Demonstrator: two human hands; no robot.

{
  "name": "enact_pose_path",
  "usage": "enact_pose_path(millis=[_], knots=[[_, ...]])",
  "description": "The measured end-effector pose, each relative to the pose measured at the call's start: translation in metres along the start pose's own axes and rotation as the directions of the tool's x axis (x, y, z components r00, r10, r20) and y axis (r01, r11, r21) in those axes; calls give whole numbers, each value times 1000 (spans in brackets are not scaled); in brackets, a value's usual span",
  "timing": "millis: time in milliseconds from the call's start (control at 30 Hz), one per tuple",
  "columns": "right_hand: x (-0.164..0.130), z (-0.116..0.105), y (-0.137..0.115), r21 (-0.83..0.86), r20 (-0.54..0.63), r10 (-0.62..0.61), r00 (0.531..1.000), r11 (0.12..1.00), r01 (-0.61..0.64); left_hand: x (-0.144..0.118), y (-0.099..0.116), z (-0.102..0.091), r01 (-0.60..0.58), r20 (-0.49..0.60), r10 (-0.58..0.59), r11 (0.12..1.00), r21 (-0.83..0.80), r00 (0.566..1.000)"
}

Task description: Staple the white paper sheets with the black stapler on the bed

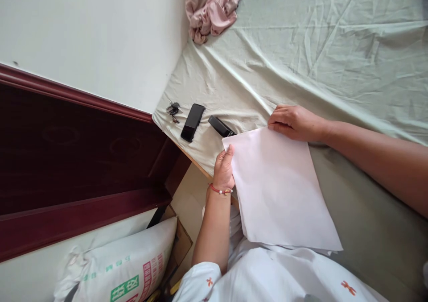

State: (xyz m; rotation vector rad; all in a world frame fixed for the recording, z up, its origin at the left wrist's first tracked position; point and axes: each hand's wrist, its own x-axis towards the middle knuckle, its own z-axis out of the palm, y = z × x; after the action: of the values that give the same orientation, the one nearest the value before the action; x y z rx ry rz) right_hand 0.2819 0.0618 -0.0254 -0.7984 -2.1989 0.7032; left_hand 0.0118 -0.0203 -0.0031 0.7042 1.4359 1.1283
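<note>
Several stacked sheets of white paper (277,190) lean toward me, their lower edge at my shirt. My left hand (224,166), with a red beaded bracelet on the wrist, grips the upper left corner, thumb on the front and fingers hidden behind. At the top edge, my right hand (290,121) is closed on the paper with bent fingers. Just beyond the left corner lies a black, long object (220,126), perhaps a stapler, partly hidden by the sheets.
A black phone (193,122) and a bunch of keys (174,110) lie on the pale green bedsheet (321,61). Pink cloth (216,12) is bunched at the back. On the left are a dark red wooden headboard (83,146) and a white printed sack (127,262).
</note>
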Motion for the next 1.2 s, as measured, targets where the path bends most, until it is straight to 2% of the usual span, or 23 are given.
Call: enact_pose_path(millis=[133, 233, 333, 500, 800, 933, 1067, 1200], knots=[[0, 0, 0, -5, 11, 10, 1000, 1000, -10, 1, -1, 4, -61, -54, 61, 998, 16, 997], [0, 1, 1, -12, 26, -4, 1000, 1000, 4, 2, 4, 1, -75, 87, 74, 997, 4, 993], [0, 3, 2, -19, 49, -18, 999, 1000, 19, 5, 8, -4, -114, 254, 114, 993, -16, 961], [-1, 5, 4, -33, 78, -14, 997, 999, 17, 16, 9, -5, -120, 312, 128, 992, -46, 941], [-1, 6, 5, -46, 101, 12, 995, 999, -8, 25, 13, 6, -152, 176, 148, 988, 12, 973], [0, 6, 5, -42, 103, 30, 994, 999, -26, 17, 15, 0, -129, 90, 125, 991, 46, 988], [0, 6, 4, -47, 86, 40, 995, 998, -36, 4, 8, -4, -55, 53, 52, 997, 59, 997], [1, 5, 2, -23, 78, 36, 996, 999, -35, 2, 1, -1, -77, -35, 78, 997, 28, 996]])
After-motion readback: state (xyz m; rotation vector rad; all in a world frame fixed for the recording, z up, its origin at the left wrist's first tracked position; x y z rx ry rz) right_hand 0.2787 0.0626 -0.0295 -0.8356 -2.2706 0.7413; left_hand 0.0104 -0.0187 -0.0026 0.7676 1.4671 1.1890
